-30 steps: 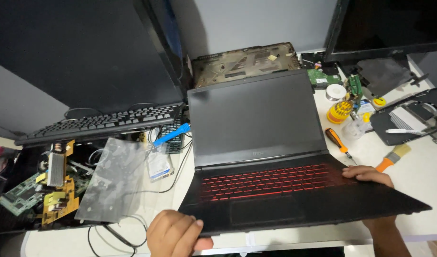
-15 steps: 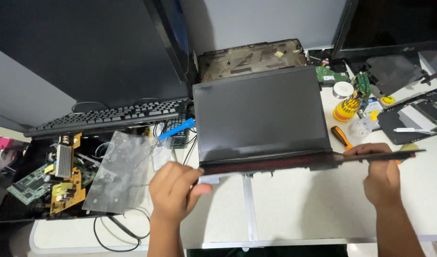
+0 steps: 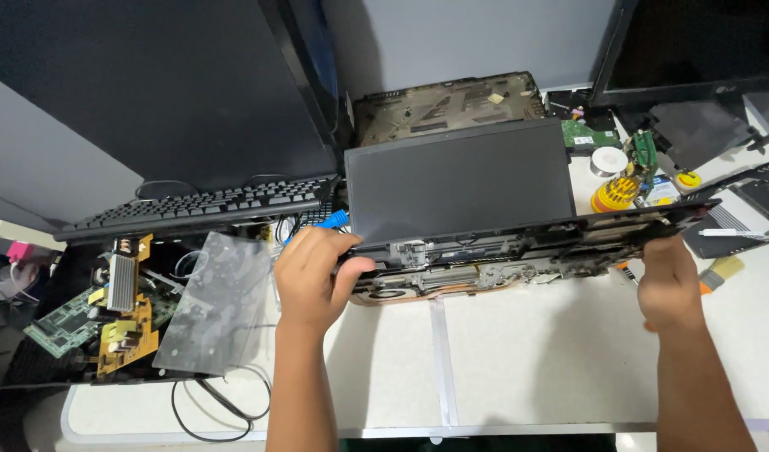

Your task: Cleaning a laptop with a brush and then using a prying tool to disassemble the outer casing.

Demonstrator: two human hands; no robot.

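Laptop (image 3: 460, 180) work is partway through, as I read it: the machine is off the desk (image 3: 518, 360) and tipped up, its underside turned toward me with the bottom cover already off, so boards, copper pipes and a fan show along the lower edge. What I take to be that removed cover (image 3: 447, 100) lies behind, near the monitors. My left hand (image 3: 313, 272) is closed around the laptop's left edge, thumb on the near side, fingers wrapped behind. My right hand (image 3: 669, 280) is closed on the right end of the base, fingers curled over it. Whatever needs doing inside looks not yet begun; no tool is in either hand.

Compared with a second ago, the change is plain. Then the laptop sat open and flat on the desk with its red-lit keyboard facing up and my hands at its front corners. Half a second ago it was lifted with the base edge-on to me. Now it has rotated further, the keys are out of sight, and the internals face me.
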